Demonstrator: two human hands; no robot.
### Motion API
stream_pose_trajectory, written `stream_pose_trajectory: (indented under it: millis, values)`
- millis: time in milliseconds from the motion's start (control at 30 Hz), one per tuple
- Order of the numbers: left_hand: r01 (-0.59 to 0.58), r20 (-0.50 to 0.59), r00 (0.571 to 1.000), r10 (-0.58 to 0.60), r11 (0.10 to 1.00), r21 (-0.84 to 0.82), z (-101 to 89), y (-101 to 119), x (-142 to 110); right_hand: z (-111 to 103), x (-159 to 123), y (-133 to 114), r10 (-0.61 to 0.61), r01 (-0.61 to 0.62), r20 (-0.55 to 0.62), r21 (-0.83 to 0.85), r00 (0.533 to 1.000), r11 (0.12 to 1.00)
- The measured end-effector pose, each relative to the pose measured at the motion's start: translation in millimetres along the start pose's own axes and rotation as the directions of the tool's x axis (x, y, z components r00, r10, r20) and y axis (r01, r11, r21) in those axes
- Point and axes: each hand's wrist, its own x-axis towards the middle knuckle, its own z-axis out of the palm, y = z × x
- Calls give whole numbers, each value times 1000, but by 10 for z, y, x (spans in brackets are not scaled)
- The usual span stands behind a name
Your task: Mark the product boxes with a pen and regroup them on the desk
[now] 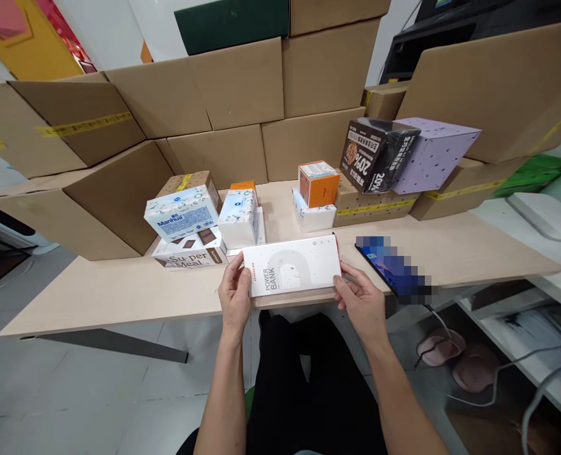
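Observation:
A flat white power bank box [303, 268] with "POWER BANK" printed on it is held level at the table's front edge. Its left end is gripped by my left hand [235, 294], thumb on the front face. My right hand [360, 297] pinches the lower right corner, where a red side edge shows. Behind the box, to the left, a white-and-blue Manhua pack [183, 213] rests on a Su-per Meal box [190, 251]. Beside them stands a floral tissue pack [237, 218]. Farther back, an orange box [319, 184] sits on a white floral box [312, 213].
A phone [389, 268] with a cable lies at the right on the wooden table [142, 297]. Behind it are a dark brown box [375, 155] and a lilac box [436, 155] on cardboard. Large open cartons [235, 155] wall the back and left. Pink slippers [474, 366] lie below right.

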Motion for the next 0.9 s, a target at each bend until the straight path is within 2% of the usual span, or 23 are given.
stream_pose_trajectory:
  millis: [100,233,400,600,733,900]
  values:
    - [-20,2,1000,20,1000,11,-10,-11,6,1,7,7,-1,1,7,7,1000,1000]
    - [-23,28,999,25,998,-63,-24,-56,3,-5,14,24,-15,14,29,20,999,1000]
    - [-117,-18,993,116,983,-139,-45,-104,-23,-18,20,65,-17,14,56,50,998,999]
    - [-156,-64,986,155,988,-9,-72,-94,-71,-42,15,112,-51,51,32,17,998,999]
    - [-184,-97,977,187,982,38,-64,-75,-109,-32,11,85,-73,71,17,69,997,995]
    - [-201,-139,969,206,978,49,-95,-5,-264,-26,-74,29,-91,87,107,47,990,995]
